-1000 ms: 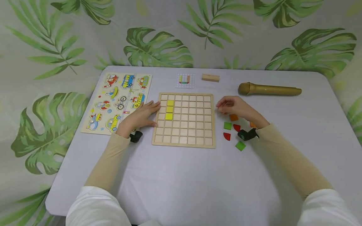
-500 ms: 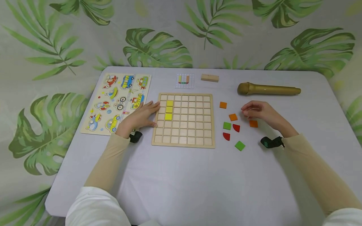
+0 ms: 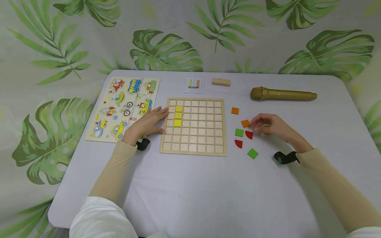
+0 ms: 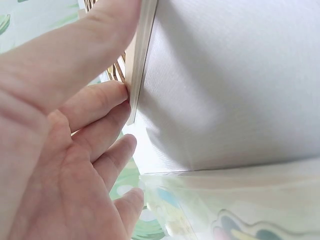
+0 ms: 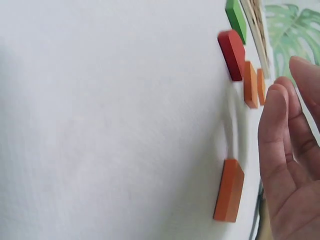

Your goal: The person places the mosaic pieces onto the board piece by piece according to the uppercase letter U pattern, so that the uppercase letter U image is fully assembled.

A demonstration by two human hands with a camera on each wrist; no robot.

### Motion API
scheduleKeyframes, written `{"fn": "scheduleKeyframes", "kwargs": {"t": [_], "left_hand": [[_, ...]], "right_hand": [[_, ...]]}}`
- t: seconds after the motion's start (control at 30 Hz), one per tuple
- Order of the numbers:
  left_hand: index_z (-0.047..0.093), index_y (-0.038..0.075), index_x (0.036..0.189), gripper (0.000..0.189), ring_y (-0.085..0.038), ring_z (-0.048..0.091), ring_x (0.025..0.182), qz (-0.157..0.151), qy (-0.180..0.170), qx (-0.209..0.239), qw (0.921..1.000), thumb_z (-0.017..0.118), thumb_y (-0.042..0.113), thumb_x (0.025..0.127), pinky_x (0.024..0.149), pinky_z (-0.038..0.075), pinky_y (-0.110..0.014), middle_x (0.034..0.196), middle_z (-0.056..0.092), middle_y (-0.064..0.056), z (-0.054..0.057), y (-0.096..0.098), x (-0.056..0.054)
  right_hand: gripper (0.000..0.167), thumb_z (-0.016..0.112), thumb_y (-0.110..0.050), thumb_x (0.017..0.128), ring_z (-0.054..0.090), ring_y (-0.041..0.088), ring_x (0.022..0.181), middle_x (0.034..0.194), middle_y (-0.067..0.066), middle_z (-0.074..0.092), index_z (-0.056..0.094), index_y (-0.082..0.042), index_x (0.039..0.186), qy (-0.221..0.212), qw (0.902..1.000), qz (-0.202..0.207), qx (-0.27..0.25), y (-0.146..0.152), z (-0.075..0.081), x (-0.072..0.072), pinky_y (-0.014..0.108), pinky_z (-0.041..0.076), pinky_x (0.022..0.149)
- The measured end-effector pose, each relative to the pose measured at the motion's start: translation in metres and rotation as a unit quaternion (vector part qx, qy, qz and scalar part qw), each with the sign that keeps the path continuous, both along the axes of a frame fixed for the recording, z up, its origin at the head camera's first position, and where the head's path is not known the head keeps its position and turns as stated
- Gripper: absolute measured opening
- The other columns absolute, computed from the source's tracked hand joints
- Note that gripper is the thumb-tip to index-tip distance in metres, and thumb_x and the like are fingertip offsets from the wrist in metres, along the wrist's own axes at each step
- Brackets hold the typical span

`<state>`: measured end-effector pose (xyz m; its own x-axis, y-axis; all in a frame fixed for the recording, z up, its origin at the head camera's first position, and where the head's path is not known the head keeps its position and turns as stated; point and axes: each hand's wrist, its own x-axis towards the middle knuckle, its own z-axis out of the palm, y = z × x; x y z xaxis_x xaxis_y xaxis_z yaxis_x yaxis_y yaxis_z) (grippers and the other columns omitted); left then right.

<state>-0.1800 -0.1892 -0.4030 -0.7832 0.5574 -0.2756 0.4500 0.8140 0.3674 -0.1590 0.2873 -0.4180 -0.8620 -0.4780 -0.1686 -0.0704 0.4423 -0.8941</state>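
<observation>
Board (image 3: pixel 193 127) sits mid-frame, 3 yellow tiles (image 3: pixel 178 115) set in; I judge the spread left hand (image 3: pixel 148 123) steadies its edge. Right of centre, the right hand (image 3: pixel 271 125), loosely parted, apparently empty, hangs beside an orange tile (image 3: pixel 245 123).

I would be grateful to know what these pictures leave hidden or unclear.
- Head: one orange tile, mostly hidden by the right hand.
- Head: the card, its squares too small to count.
- Left wrist: the board, largely hidden by the left hand and cut off above.
</observation>
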Motion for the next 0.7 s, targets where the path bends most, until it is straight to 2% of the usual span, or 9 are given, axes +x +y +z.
{"fn": "scheduleKeyframes", "kwargs": {"t": [0.2, 0.47, 0.7], "left_hand": [[0.029, -0.001, 0.148, 0.085, -0.035, 0.008, 0.144, 0.000, 0.000, -0.003, 1.0000, 0.074, 0.029, 0.083, 0.113, -0.001, -0.055, 0.157, 0.018, -0.012, 0.001, 0.001, 0.000], [0.029, -0.001, 0.148, 0.086, -0.035, 0.008, 0.144, 0.001, -0.001, -0.002, 1.0000, 0.074, 0.029, 0.082, 0.113, -0.001, -0.055, 0.157, 0.018, -0.011, 0.000, 0.000, 0.001], [0.029, -0.001, 0.148, 0.087, -0.034, 0.008, 0.144, -0.001, 0.005, 0.003, 1.0000, 0.074, 0.030, 0.082, 0.113, -0.001, -0.056, 0.157, 0.018, -0.011, -0.003, -0.001, -0.001]], "right_hand": [[0.021, 0.070, -0.004, 0.086, 0.059, 0.019, 0.086, 0.097, 0.013, 0.066, 0.065, 0.000, 0.106, 0.038, 0.9984, 0.022, 0.036, -0.008, -0.006, 0.006, 0.020, 0.049, 0.072], [0.021, 0.073, 0.002, 0.080, 0.055, 0.022, 0.085, 0.093, 0.007, 0.065, 0.068, -0.002, 0.100, 0.083, 0.9914, 0.008, 0.101, -0.019, -0.008, 0.013, 0.017, 0.047, 0.071], [0.020, 0.072, 0.006, 0.079, 0.052, 0.024, 0.083, 0.088, 0.008, 0.061, 0.065, 0.001, 0.098, 0.080, 0.9893, 0.010, 0.122, -0.023, -0.006, 0.012, 0.019, 0.044, 0.068]]}}
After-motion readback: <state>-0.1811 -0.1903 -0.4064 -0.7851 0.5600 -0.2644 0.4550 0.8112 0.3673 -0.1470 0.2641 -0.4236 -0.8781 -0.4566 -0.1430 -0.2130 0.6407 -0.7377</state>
